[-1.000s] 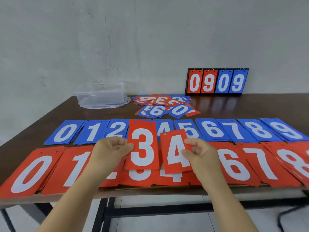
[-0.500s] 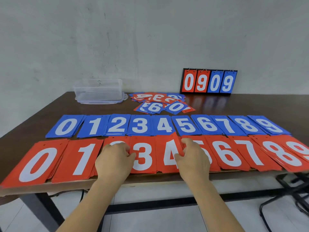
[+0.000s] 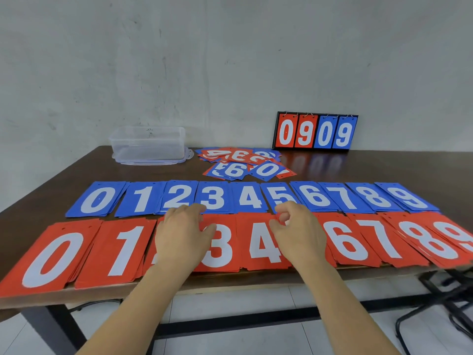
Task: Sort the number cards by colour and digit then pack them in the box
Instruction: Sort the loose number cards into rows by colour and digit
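Two rows of sorted card piles lie on the dark table (image 3: pixel 384 166): blue piles 0 to 9 (image 3: pixel 249 198) behind, red piles 0 to 9 in front. The red 3 pile (image 3: pixel 221 249) and the red 4 pile (image 3: pixel 261 245) lie flat between my hands. My left hand (image 3: pixel 183 233) rests over the red 2 pile, its thumb touching the red 3. My right hand (image 3: pixel 298 234) hovers over the red 5 pile with loosely curled fingers and holds nothing. A heap of unsorted cards (image 3: pixel 243 162) lies behind the blue row. The clear plastic box (image 3: pixel 148 144) stands at the back left.
A flip scoreboard (image 3: pixel 315 131) reading 0909 leans against the wall at the back right. The red piles reach the table's front edge. Black chair legs (image 3: pixel 440 311) stand on the floor at the lower right.
The red 3 and red 4 cards that my hands held up have been laid on their piles and let go. Both hands now sit low over the red row.
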`<state>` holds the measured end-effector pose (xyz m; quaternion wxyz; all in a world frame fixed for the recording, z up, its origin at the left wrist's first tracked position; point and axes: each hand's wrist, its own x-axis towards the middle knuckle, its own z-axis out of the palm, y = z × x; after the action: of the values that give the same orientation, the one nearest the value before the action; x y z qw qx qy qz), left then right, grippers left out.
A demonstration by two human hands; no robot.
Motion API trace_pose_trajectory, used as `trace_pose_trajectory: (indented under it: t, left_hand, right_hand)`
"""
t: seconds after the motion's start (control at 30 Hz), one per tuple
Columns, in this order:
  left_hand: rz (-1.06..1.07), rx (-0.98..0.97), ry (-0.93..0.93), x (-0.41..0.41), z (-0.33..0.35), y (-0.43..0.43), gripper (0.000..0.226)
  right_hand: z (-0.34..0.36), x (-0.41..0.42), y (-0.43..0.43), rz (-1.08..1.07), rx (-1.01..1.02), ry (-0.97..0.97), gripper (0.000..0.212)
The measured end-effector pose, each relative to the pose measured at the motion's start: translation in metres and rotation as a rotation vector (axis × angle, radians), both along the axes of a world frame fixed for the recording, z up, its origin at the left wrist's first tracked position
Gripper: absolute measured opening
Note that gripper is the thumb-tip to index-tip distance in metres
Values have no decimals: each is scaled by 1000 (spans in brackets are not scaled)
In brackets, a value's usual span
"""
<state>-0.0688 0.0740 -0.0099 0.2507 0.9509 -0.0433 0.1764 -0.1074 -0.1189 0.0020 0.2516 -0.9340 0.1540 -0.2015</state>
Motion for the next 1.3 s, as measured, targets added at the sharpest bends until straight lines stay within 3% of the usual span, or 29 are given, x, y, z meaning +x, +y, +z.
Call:
trace_pose_trajectory:
  t: [0.2, 0.6, 0.87, 1.07, 1.17, 1.3]
  left_hand:
    - [-49, 5, -15, 35, 22, -15, 49]
    - [12, 62, 8, 133, 44, -49, 42]
    - [32, 86, 90, 192, 34, -82, 47]
    - [33, 91, 135, 213, 20, -94, 46]
    - [43, 73, 155, 219, 16, -91, 46]
    - [62, 59, 188, 226, 13, -88, 46]
  right_hand:
    - [21, 35, -25, 20, -32, 15, 28]
    - [48, 143, -118, -25, -19, 237, 24]
    - [30, 230, -156, 68, 9, 315, 48]
    - [13, 281, -152, 277, -186, 276, 78]
    - [11, 298, -145, 360, -197, 332, 95]
    - [2, 311, -142, 415, -137, 438, 100]
